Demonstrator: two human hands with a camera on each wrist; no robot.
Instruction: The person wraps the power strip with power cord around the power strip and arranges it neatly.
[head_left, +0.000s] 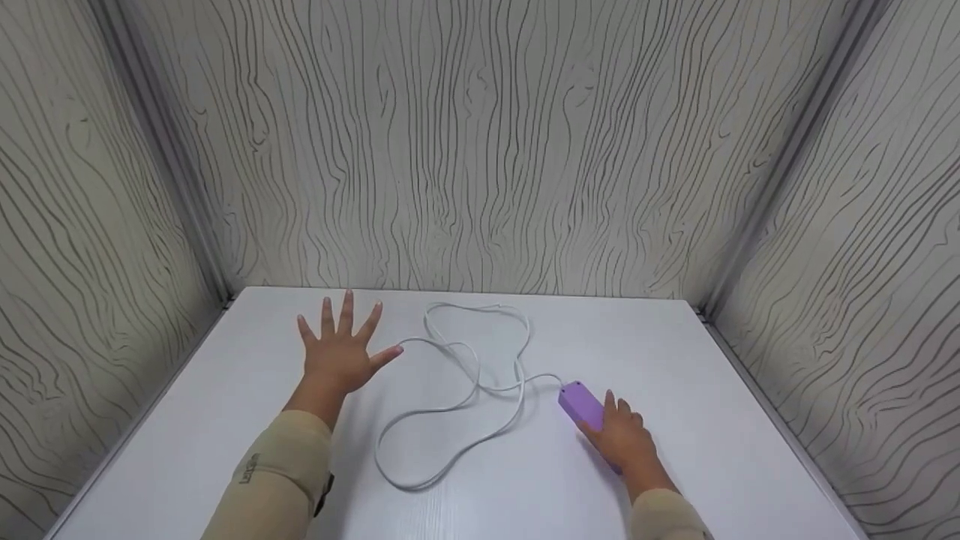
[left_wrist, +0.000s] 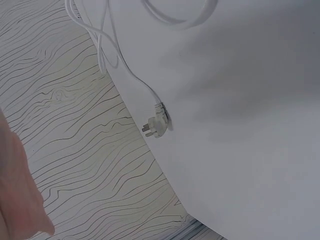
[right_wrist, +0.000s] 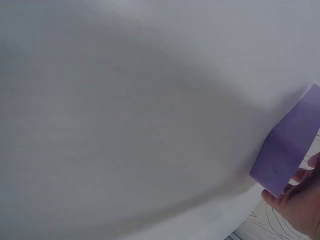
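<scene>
My left hand (head_left: 339,358) is held over the left part of the table with its fingers spread wide and nothing in them. In the left wrist view, a white plug (left_wrist: 159,124) with flat metal pins lies on the tabletop; the head view does not show it. My right hand (head_left: 624,439) grips the purple power strip (head_left: 580,403), thumb on one long side and fingers on the other. The right wrist view shows a plain face of that power strip (right_wrist: 287,145); no sockets are visible. A white cable (head_left: 420,411) leaves its far end and lies in loose loops between both hands.
The white table (head_left: 742,450) is enclosed by wood-grain patterned panels, including a back panel (head_left: 465,150) along its far edge. Grey metal posts (head_left: 161,150) stand at the back corners.
</scene>
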